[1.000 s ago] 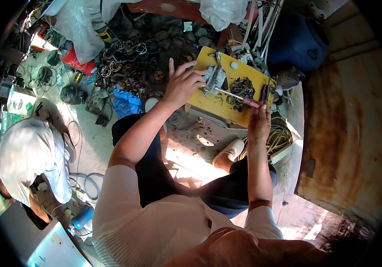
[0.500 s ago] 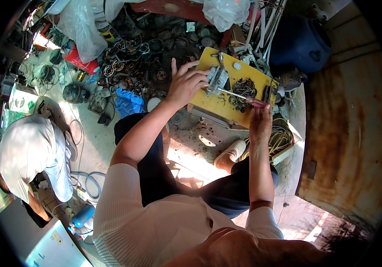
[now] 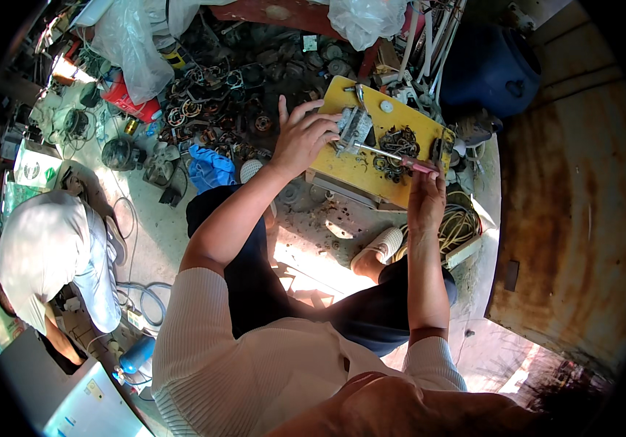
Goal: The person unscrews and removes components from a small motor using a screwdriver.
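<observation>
On a small yellow-topped table lies a silvery metal part. My left hand reaches it from the left; its inner fingertips press on the part, the outer fingers are spread and lifted, and the thumb is hidden. My right hand is closed around the red handle of a screwdriver, whose shaft points left and meets the part's lower edge. Small dark hardware pieces lie heaped beside the shaft. Farther back are a white round cap and a short metal piece.
Old motor parts and coils cover the floor beyond the table. A blue drum and rusty panel stand right. Coiled cable lies by my right forearm. At left another person bends over a white box.
The screwdriver handle shows a slightly different face, as though turned a little in my right hand. My left hand stays on the metal part.
</observation>
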